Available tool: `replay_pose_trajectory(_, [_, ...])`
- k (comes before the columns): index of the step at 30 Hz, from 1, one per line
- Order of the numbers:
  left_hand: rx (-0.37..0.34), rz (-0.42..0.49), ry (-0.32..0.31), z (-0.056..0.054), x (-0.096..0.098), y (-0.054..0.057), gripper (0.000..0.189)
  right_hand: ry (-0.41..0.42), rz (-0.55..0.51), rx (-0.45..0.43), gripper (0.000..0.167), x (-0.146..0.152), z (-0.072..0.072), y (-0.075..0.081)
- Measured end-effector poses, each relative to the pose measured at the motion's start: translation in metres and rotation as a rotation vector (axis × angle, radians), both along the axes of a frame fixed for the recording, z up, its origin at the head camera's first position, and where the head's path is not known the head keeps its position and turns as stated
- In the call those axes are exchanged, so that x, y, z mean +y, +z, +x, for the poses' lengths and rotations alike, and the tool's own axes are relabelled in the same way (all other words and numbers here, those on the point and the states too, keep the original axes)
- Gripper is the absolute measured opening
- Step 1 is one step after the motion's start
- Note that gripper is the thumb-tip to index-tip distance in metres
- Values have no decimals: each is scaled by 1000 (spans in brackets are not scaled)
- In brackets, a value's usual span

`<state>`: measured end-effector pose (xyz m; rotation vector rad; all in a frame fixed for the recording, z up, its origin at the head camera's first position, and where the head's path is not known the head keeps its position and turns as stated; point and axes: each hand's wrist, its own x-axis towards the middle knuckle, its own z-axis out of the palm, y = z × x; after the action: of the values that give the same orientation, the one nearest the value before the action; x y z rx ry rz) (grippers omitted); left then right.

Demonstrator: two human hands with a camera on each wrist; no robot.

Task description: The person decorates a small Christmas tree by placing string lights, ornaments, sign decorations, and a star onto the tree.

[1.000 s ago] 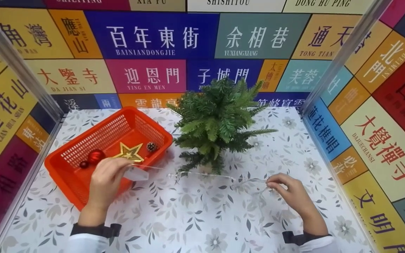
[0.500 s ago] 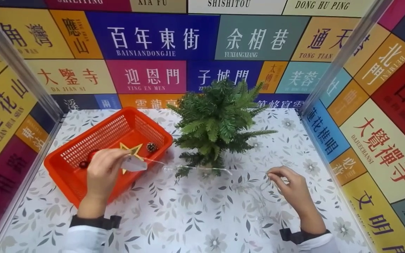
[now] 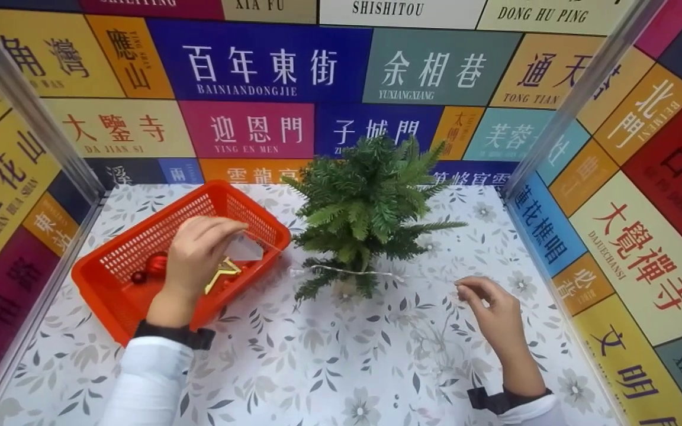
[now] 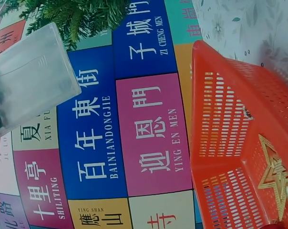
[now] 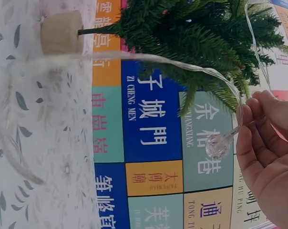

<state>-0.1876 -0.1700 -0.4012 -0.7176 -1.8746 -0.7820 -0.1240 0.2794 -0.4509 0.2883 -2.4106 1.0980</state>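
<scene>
Moved: clear box (image 3: 247,247) | left hand (image 3: 197,251) grips it, right hand (image 3: 495,310) wire (image 3: 370,273) | basket (image 3: 140,239): star (image 4: 276,172), baubles (image 3: 156,264)

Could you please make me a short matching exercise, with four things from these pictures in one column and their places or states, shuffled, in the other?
Column one
1. gold star
2. translucent box
3. right hand
4. green tree

Column two
A. pinches the clear light string
B. stands on a pale round base
C. lies in the red basket
D. held by the left hand

Right pairs: 1-C, 2-D, 3-A, 4-B
</scene>
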Motion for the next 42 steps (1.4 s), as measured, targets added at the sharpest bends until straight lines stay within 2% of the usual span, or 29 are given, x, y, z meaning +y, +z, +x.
replay_pose_trajectory(4, [1,-38,-2,-15,2,6,19,-19,44,-37,10,1,0,-7])
replay_pose_trajectory(8, [-10,-25,-9,-25,0,8,20,21,111,-22,9,-2,-1,-12])
replay_pose_trajectory(13, [-6,-26,-2,-24,-6,1,23,71,174,-67,11,-8,-2,-16])
replay_pose_trajectory(16, [-22,-51,11,-21,-10,-2,23,66,196,-106,11,-10,-3,-18])
replay_pose_trajectory(19, [-34,-31,20,-22,-10,-3,21,51,196,-130,9,-10,-5,-17])
replay_pose_trajectory(22, [-33,0,32,-27,-7,-1,19,19,170,-129,7,-9,-6,-14])
replay_pose_trajectory(24, [-38,-12,39,-32,-4,0,18,-1,161,-125,7,-7,-7,-13])
replay_pose_trajectory(29, [-85,-125,66,-49,5,1,16,-53,188,-124,7,-2,-10,-12])
replay_pose_trajectory(32, [-112,-165,73,-57,12,0,15,-113,174,-138,7,2,-10,-13])
replay_pose_trajectory(37, [-107,-170,86,-63,31,-2,15,-198,138,-181,11,9,-10,-13])
replay_pose_trajectory(42, [-130,-146,157,-68,51,-8,15,-271,94,-199,15,14,-13,-8])
